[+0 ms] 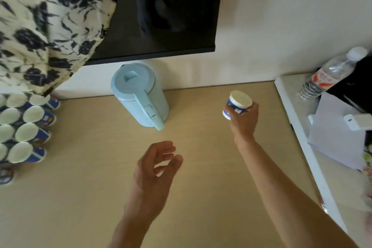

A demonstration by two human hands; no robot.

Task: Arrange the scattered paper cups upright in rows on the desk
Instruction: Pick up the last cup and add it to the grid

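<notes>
Reaching forward with the right hand (244,120), fingers wrapped round 1 cup (237,104), tilted, over the worktop (201,177) right of the kettle (138,94). Holding the left hand (154,173) nearer, fingers loosely bent, grasping nothing. Rows of cups (26,127) standing at far left.

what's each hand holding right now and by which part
The right hand holds a paper cup, its grip wrapped round the blue side wall. The left hand holds nothing.
</notes>
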